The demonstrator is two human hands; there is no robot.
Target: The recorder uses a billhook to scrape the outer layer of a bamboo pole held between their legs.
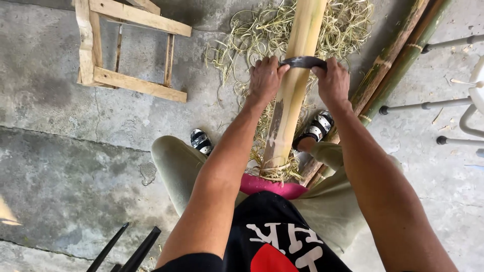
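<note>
Head view, looking down. The person sits with a pale bamboo pole (295, 85) running lengthwise between the knees, its near end resting against a pink pad (272, 185) at the lap and its far end leaving the top edge of the frame. A dark curved blade (304, 62) lies across the pole. The left hand (265, 78) is closed around the blade's left end, knuckles up, pressed against the pole's left side. The right hand (333, 80) is closed around the blade's right end, on the pole's right side. Both forearms are extended.

A loose heap of pale curled shavings (252, 38) lies on the concrete floor (60, 166) under and around the pole; more strands gather at the pole's near end. No container is in view; the shavings lie directly on the floor.

Two sandalled feet flank the pole: left foot (201, 142), right foot (317, 126). Two green, unpeeled bamboo poles (398, 60) lie just right of the worked pole. A wooden frame (126, 48) sits on the floor at upper left, well apart. Two dark pointed rods (126, 249) show at the lower edge. Grey tubular legs (428, 106) enter from the right edge.
</note>
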